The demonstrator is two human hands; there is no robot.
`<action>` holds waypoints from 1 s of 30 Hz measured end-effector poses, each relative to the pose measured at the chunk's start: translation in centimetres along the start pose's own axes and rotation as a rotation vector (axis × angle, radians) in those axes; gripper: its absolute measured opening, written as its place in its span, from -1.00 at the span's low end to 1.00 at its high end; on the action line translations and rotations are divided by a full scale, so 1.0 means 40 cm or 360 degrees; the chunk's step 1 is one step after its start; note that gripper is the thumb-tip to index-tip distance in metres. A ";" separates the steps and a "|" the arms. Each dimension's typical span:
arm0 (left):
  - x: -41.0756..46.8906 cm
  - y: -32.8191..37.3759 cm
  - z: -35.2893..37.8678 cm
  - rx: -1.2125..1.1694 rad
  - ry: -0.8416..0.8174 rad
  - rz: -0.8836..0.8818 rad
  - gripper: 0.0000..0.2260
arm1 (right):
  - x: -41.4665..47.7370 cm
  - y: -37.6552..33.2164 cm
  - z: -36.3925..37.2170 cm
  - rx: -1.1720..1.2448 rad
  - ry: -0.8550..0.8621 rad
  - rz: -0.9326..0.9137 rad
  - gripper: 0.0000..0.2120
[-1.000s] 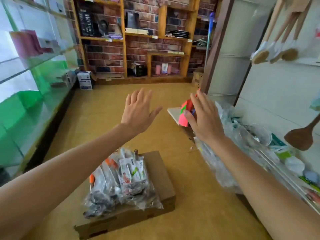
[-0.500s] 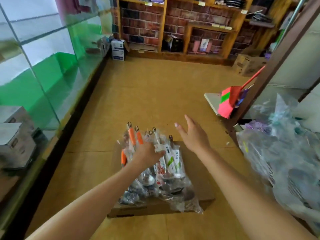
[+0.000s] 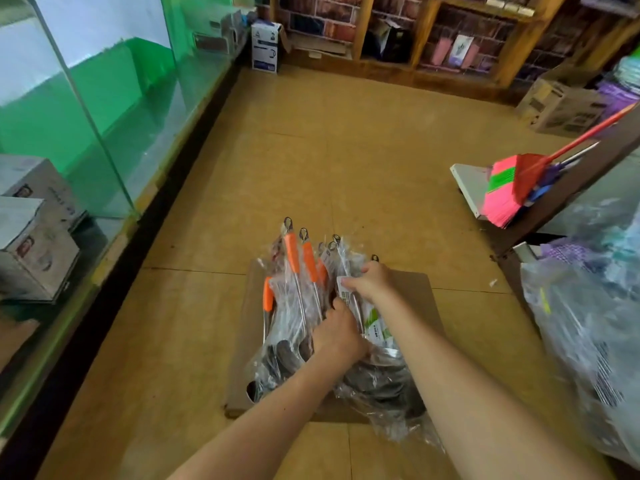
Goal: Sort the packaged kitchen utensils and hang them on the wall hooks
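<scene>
A pile of packaged utensils (image 3: 298, 271), steel ladles with orange handles in clear plastic sleeves, lies on a flat cardboard box (image 3: 412, 289) on the floor. My left hand (image 3: 337, 336) is curled down into the middle of the pile, gripping the packages there. My right hand (image 3: 372, 280) pinches the top of a package with a white and green label (image 3: 375, 325) at the pile's right side. The ladle bowls near me are partly hidden under my forearms. No wall hooks are in view.
A glass display counter (image 3: 104, 116) runs along the left with boxes (image 3: 34, 233) behind it. A large clear plastic bag of goods (image 3: 588, 323) sits at the right. A pink and green broom (image 3: 509, 188) leans at the right. Wooden shelves (image 3: 433, 36) and a carton (image 3: 561, 105) stand at the back.
My view dropped from the room to the floor pile. Both hands came down from mid-air onto the packaged utensils; the right hand moved left and took hold of a labelled package.
</scene>
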State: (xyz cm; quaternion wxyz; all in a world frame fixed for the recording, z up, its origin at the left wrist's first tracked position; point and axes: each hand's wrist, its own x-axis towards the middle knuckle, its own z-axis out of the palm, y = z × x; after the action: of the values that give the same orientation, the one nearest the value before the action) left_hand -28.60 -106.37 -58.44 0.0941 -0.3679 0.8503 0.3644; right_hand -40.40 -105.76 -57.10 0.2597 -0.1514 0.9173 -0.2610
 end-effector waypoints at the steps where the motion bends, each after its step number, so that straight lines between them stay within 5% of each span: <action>1: 0.001 -0.001 -0.003 -0.0049 -0.0001 -0.0007 -0.35 | 0.007 -0.001 0.007 -0.0022 0.0023 -0.0011 -0.41; 6: 0.008 -0.015 -0.030 -0.0319 0.0027 -0.0033 -0.52 | 0.020 -0.011 0.009 -0.0020 0.0031 0.0021 -0.52; 12: 0.029 -0.051 -0.046 -0.0987 -0.0162 -0.0112 -0.77 | 0.045 0.000 0.005 0.0446 0.0028 0.0139 -0.60; 15: 0.024 -0.063 -0.064 -0.1187 -0.0260 -0.0163 -0.70 | 0.048 0.005 0.000 0.0658 -0.0006 0.0113 -0.74; 26: -0.019 -0.064 -0.105 -0.1260 -0.0411 -0.0066 -0.83 | -0.025 -0.002 -0.094 0.1163 -0.0398 0.0059 -0.77; 30: -0.047 -0.028 -0.118 -0.1293 -0.0404 0.0044 -0.78 | -0.068 -0.003 -0.151 0.1193 -0.0307 -0.0084 -0.91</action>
State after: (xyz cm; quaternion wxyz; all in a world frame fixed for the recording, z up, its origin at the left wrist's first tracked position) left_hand -25.98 -109.10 -54.87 0.0405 -0.3159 0.6240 0.7136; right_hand -41.52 -102.30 -51.55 0.3753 -0.0932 0.7255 -0.5693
